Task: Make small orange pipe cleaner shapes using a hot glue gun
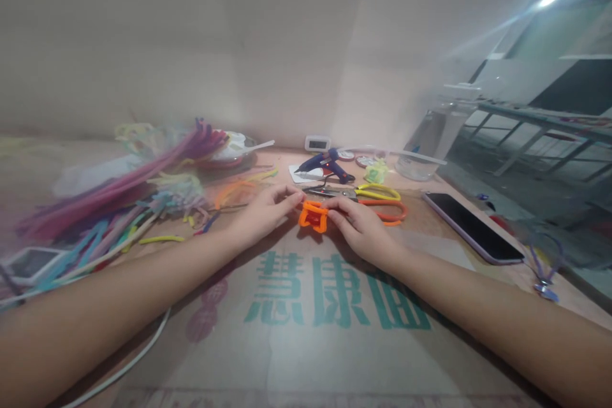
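Note:
A small orange pipe-cleaner shape (313, 215), bent into a loop, lies on the cardboard sheet (335, 344) between my two hands. My left hand (265, 211) pinches its left side with closed fingertips. My right hand (358, 223) grips its right side, fingers curled around it. An orange pipe cleaner (394, 211) trails off to the right behind my right hand. Both forearms stretch forward over the green printed characters.
A pile of coloured pipe cleaners (119, 204) covers the left. Behind the hands lie a blue glue gun (327, 164) and yellow-handled scissors (368, 191). A phone (471, 227) lies at right, a clear container (433, 140) behind it. A white cable (124, 366) runs near left.

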`<state>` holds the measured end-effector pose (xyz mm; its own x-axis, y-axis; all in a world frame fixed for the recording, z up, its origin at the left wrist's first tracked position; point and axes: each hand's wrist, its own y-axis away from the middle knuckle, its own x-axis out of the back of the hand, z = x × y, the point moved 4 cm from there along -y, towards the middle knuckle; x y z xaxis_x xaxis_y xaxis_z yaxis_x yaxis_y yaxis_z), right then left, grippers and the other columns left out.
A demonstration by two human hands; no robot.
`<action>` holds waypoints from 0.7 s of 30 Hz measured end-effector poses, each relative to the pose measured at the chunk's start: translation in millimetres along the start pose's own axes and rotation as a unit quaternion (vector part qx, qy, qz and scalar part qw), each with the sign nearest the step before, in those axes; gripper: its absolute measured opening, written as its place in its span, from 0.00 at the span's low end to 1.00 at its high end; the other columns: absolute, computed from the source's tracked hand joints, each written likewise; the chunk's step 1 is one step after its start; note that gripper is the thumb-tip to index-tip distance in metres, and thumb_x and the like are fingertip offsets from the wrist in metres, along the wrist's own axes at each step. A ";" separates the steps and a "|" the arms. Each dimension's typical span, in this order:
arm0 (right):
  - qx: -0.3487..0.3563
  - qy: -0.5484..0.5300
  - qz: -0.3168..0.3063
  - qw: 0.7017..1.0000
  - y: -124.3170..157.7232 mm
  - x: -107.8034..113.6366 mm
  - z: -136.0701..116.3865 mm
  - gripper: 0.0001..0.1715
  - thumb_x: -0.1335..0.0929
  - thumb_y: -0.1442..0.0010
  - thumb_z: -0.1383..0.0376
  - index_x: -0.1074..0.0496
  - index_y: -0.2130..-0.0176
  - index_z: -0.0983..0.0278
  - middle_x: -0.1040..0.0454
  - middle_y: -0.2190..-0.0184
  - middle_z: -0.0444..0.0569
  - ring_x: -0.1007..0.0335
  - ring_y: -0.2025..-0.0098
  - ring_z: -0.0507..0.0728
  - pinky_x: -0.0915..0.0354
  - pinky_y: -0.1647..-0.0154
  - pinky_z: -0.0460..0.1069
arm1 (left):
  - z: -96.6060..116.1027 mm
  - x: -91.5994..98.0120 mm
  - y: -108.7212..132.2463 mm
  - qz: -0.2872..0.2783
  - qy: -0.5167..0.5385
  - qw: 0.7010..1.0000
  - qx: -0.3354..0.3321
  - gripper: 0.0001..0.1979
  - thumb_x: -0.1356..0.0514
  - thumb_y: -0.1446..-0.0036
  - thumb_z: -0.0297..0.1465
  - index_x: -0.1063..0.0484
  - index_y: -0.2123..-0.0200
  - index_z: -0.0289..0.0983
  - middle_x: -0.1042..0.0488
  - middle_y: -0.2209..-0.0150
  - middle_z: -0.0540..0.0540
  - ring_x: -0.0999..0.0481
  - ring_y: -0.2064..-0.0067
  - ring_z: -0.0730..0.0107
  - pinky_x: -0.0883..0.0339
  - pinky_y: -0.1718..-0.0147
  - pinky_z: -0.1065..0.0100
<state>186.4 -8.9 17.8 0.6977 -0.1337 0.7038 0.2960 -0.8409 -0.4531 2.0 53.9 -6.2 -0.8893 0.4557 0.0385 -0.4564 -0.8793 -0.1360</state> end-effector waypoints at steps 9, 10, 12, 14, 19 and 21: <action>-0.001 0.004 0.031 1.000 1.2 2.8 4.1 0.09 0.37 0.32 0.67 0.26 0.59 0.61 0.19 0.61 0.49 0.22 0.59 0.59 0.30 0.56 0.53 | -0.9 -8.3 7.6 -0.056 0.084 0.993 0.058 0.18 0.33 0.42 0.43 0.23 0.50 0.42 0.23 0.49 0.42 0.22 0.50 0.59 0.26 0.56 0.63; -0.001 0.002 0.034 0.999 1.2 3.0 4.3 0.09 0.37 0.32 0.67 0.26 0.59 0.61 0.19 0.61 0.49 0.22 0.59 0.59 0.30 0.56 0.53 | -0.3 -8.0 7.5 -0.059 0.068 0.995 0.048 0.18 0.32 0.42 0.41 0.23 0.51 0.42 0.23 0.48 0.42 0.23 0.48 0.58 0.27 0.54 0.63; -0.001 -0.002 0.032 0.999 1.2 2.7 4.4 0.09 0.37 0.32 0.67 0.26 0.59 0.61 0.18 0.61 0.49 0.22 0.59 0.59 0.30 0.55 0.53 | 0.6 -7.6 6.9 -0.059 0.050 0.997 0.029 0.17 0.32 0.43 0.39 0.22 0.51 0.41 0.23 0.48 0.41 0.24 0.47 0.57 0.28 0.51 0.62; 0.001 -0.006 0.031 1.000 1.3 2.1 4.3 0.09 0.37 0.33 0.67 0.26 0.58 0.61 0.18 0.60 0.49 0.22 0.58 0.59 0.30 0.54 0.54 | 0.2 -9.0 6.9 -0.063 0.070 0.995 0.032 0.16 0.32 0.42 0.39 0.22 0.52 0.41 0.23 0.49 0.42 0.23 0.48 0.58 0.27 0.51 0.61; 0.006 -0.014 0.033 0.999 0.8 0.9 5.3 0.11 0.37 0.32 0.67 0.25 0.56 0.61 0.18 0.57 0.50 0.22 0.56 0.59 0.30 0.52 0.54 | 0.6 -14.5 10.1 -0.094 0.141 0.984 0.062 0.14 0.33 0.40 0.38 0.24 0.53 0.41 0.22 0.52 0.44 0.20 0.52 0.62 0.27 0.49 0.60; 0.002 -0.013 0.028 1.000 0.3 0.3 5.8 0.12 0.38 0.31 0.67 0.25 0.54 0.61 0.18 0.56 0.51 0.22 0.54 0.60 0.30 0.51 0.54 | 1.2 -13.9 10.7 -0.093 0.124 0.986 0.060 0.14 0.33 0.40 0.38 0.24 0.52 0.40 0.22 0.51 0.43 0.20 0.53 0.62 0.27 0.49 0.59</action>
<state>190.5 -6.1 14.7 0.7295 -0.1664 0.6634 0.2591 -0.8305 -0.4932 9.5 38.0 -7.0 -0.7623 0.6172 -0.1946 -0.6243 -0.7806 -0.0300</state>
